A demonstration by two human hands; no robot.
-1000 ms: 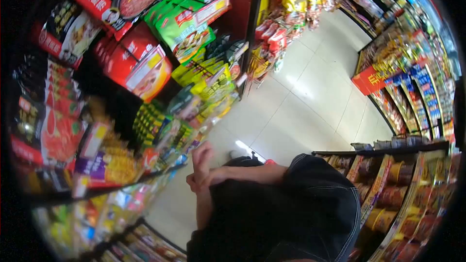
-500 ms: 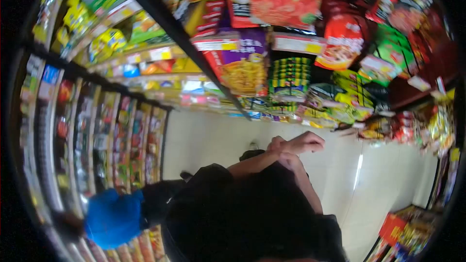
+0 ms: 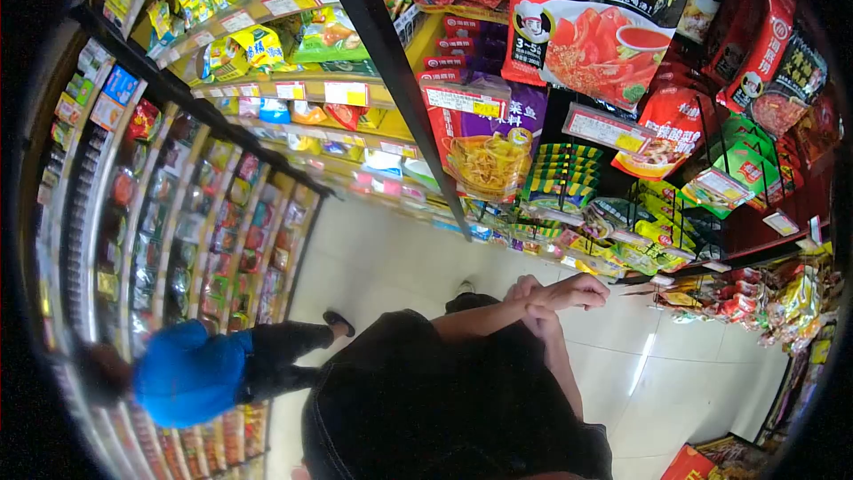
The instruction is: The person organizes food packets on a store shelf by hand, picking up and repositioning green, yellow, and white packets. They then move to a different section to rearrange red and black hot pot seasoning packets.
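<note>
Wrists crossed in a shop aisle, in front of the hanging packets.
At far left a person in a blue top (image 3: 187,378) bends by the low shelves (image 3: 178,213) of small packets. A black upright (image 3: 391,80) divides these from hanging bags, a purple packet (image 3: 484,138) and a big red one (image 3: 595,36). Below them, over the pale floor tiles (image 3: 382,258), the right hand (image 3: 526,292) is curled against the left wrist (its palm is hidden, so I cannot tell whether it grips anything). The left hand (image 3: 576,292) lies across it, fingers loosely stretched, holding nothing. The yellow-green packets (image 3: 649,236) hang near, just above its fingertips, untouched.
</note>
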